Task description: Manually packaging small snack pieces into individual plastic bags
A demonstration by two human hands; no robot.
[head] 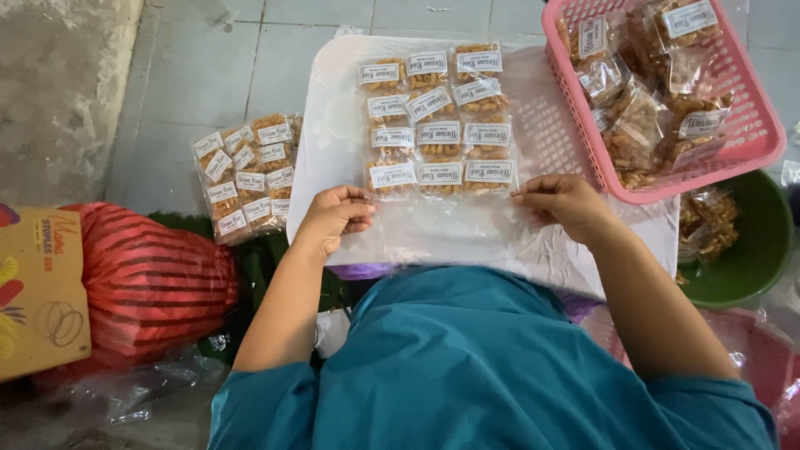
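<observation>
A large clear plastic bag (433, 229) lies flat on a white basket lid (329, 108) on my lap. Inside it, several small snack packets (435, 121) with white labels are lined up in three neat columns. My left hand (335, 215) pinches the bag's near left edge just below the packets. My right hand (562, 202) grips the bag's near right edge, beside the bottom right packet. Both arms come from teal sleeves.
A pink basket (754, 137) of loose snack packets sits at the upper right, over a green bowl (750, 250) holding more. A filled clear bag of packets (246, 175) lies on the tiled floor at left. A red striped sack (150, 283) and cardboard box (42, 292) are lower left.
</observation>
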